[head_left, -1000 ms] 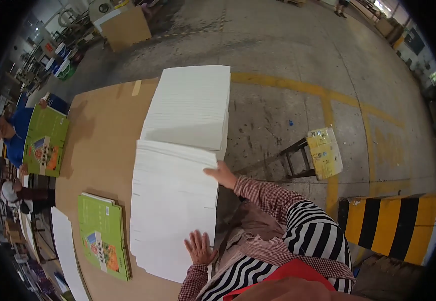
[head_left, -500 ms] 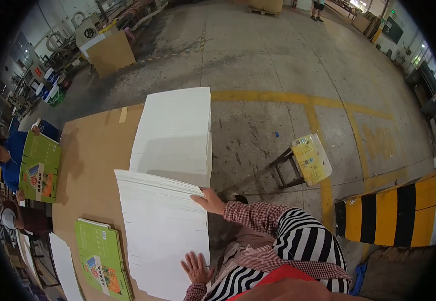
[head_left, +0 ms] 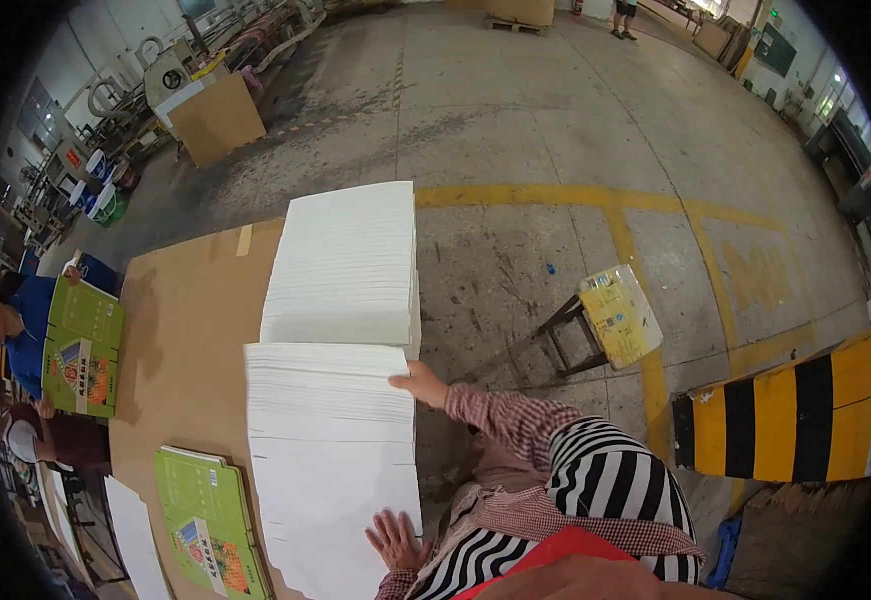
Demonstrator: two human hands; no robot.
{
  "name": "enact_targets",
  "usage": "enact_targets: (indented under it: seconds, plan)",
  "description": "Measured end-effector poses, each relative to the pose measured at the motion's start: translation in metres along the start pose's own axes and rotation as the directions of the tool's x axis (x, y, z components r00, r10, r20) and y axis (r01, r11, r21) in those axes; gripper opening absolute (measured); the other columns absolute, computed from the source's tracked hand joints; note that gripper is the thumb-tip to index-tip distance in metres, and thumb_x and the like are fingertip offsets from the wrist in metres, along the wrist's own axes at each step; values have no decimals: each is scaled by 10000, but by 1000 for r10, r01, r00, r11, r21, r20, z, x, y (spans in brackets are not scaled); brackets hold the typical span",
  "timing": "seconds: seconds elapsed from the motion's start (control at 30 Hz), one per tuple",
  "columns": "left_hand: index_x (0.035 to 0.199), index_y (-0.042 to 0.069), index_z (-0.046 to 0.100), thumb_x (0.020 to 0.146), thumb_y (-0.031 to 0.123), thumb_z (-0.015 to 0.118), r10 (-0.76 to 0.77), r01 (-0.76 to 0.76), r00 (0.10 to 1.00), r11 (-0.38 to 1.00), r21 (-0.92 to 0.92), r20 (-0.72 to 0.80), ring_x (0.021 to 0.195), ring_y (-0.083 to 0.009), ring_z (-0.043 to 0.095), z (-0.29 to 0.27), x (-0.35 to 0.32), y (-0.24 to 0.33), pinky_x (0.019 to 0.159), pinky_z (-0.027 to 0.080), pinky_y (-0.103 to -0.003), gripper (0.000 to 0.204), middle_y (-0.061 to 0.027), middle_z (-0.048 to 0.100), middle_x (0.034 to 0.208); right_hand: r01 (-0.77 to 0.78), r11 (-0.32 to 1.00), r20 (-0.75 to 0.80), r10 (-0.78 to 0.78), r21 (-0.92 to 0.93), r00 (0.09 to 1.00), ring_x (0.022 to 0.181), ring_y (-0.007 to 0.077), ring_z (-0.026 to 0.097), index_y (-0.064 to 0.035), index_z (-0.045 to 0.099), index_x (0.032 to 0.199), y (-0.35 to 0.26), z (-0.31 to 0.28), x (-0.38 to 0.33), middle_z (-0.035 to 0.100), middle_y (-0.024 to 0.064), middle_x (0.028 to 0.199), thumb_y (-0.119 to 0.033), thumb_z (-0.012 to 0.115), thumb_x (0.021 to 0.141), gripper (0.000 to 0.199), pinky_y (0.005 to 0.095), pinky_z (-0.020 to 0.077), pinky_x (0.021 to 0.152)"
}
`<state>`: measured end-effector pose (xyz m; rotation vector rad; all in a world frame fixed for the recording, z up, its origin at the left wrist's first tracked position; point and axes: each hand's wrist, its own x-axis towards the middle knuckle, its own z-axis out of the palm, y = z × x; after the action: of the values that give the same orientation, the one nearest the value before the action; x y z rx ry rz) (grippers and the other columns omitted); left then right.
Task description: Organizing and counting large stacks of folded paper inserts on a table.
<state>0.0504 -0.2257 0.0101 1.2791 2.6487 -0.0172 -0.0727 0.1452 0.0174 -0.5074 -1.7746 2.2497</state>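
A thick pile of white slotted cardboard sheets point(head_left: 330, 480) lies before me, its far edges fanned out in thin steps. My left hand point(head_left: 395, 540) rests flat on the top sheet near its lower right edge, fingers spread. At the upper right corner of this pile, my right hand point(head_left: 421, 384) grips the sheets' edge with the thumb on top; its other fingers are mostly hidden. Directly beyond stands a second pile of white sheets point(head_left: 340, 260), also with stepped edges, meeting the first pile.
Both piles sit on a brown board surface point(head_left: 190, 330). Green printed cartons point(head_left: 210, 520) lie flat at the left. A co-worker in blue point(head_left: 30, 320) holds another green carton point(head_left: 83, 345). On the right are a stool point(head_left: 615, 320) and a black-and-yellow striped barrier point(head_left: 780, 420).
The near pile's far edge has swung from a slant to nearly straight, and its sheets show more even steps. My right hand stays at the corner; my left hand has barely moved.
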Motion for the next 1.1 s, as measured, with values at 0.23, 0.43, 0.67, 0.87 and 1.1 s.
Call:
enact_targets:
  seconds: [0.23, 0.43, 0.67, 0.87, 1.1]
  plan:
    - [1289, 42, 342, 688, 561, 557, -20, 21, 999, 1000, -24, 47, 1294, -444, 78, -5, -10, -5, 989, 12, -623, 823, -266, 183, 1380, 478, 767, 49, -509, -428, 860, 794, 250, 588, 83, 486, 1109, -60, 40, -33, 613, 174, 886, -162, 586, 782, 421, 325, 452, 727]
    - [1299, 59, 334, 665, 606, 556, 40, -37, 999, 997, 63, -37, 1296, -435, 89, 0, -10, -5, 992, 5, -620, 866, -258, 186, 1383, -165, 984, 79, 170, -63, 982, 940, 191, 548, 49, 469, 1181, 1, -9, 15, 571, 123, 1064, -104, 618, 782, 453, 308, 432, 825]
    - [1296, 77, 334, 631, 663, 554, -42, 43, 999, 998, -49, 25, 1299, -402, 127, -8, -7, -5, 1001, 34, -600, 913, -223, 222, 1380, -512, 783, 252, 448, 353, 858, 1159, 250, 412, 22, 376, 1262, -30, -9, 24, 417, 140, 1273, -190, 683, 761, 625, 363, 375, 937]
    - [1230, 52, 391, 611, 616, 599, -261, 208, 957, 921, -329, -126, 1234, -358, 247, -23, 8, 12, 983, 106, -593, 863, -183, 345, 1262, -499, 826, 270, 434, 260, 859, 1146, 271, 421, 15, 379, 1264, -31, 0, 29, 425, 146, 1263, -226, 701, 744, 657, 377, 381, 921]
    - [1242, 100, 415, 654, 534, 583, -289, 267, 940, 954, -135, -183, 1223, -358, 248, -4, 13, 20, 979, 106, -601, 750, -187, 311, 1292, 53, 756, 188, 94, -652, 978, 800, 349, 579, 121, 474, 1090, -36, 17, 9, 583, 226, 937, -173, 606, 741, 475, 381, 454, 728]
